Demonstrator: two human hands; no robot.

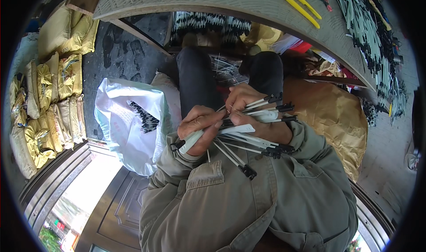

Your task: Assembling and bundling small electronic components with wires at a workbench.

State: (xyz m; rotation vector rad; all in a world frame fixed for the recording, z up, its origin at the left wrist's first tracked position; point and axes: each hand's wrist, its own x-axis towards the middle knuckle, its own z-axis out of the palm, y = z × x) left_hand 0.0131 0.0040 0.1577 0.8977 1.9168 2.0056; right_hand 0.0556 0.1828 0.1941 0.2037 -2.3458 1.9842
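Note:
Both my hands are close together in front of my jacket, above my lap. My left hand (pixel 198 120) is closed, its thumb and fingers pinching a white strip with a black end (pixel 191 141). My right hand (pixel 243 97) is closed round a fan of thin white strips with black ends (pixel 239 138), which spread to the right and down over the jacket. The fingertips of both hands meet at the gathered ends of the strips. What exactly lies between those fingertips is too small to make out.
A curved tabletop (pixel 195 4) crosses ahead, bearing yellow-handled pliers (pixel 302 9) and a heap of similar strips (pixel 361 32). More strips (pixel 208 22) lie beneath it. An open white bag (pixel 126 148) holds black-ended pieces (pixel 144 115). A golden sack (pixel 326 112) stands right; stacked yellow packages (pixel 53 97) left.

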